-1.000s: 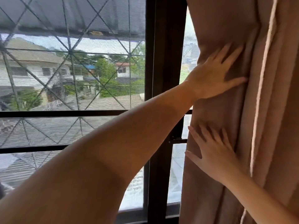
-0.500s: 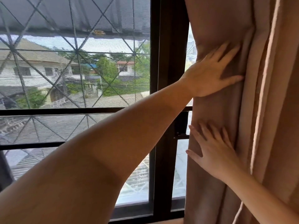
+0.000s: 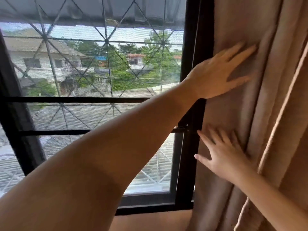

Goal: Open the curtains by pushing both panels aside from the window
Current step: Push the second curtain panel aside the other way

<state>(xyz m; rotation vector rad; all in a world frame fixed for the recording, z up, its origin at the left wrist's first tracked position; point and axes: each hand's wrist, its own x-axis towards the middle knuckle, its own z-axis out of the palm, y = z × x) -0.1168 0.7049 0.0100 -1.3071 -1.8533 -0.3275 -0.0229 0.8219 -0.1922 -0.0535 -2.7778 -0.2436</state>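
A beige curtain panel [image 3: 273, 114] hangs bunched in folds at the right side of the window [image 3: 93, 67]. My left hand [image 3: 216, 74] reaches across from the lower left and lies flat on the curtain's inner edge, fingers spread. My right hand [image 3: 221, 157] presses flat on the same edge lower down, fingers apart, pointing up and left. Neither hand grips the cloth. The curtain edge stands just right of the dark vertical window frame [image 3: 190, 97]. No second panel is in view.
The window has a black frame with horizontal bars, a mesh screen and a diamond-pattern metal grille [image 3: 106, 42] outside. Houses, trees and roofs lie beyond. A tan sill or wall [image 3: 150, 220] runs below the window.
Both hands have pushed the curtain edge further right, covering the narrow strip of glass right of the vertical frame. The view has shifted right, bringing the window's left frame into sight.
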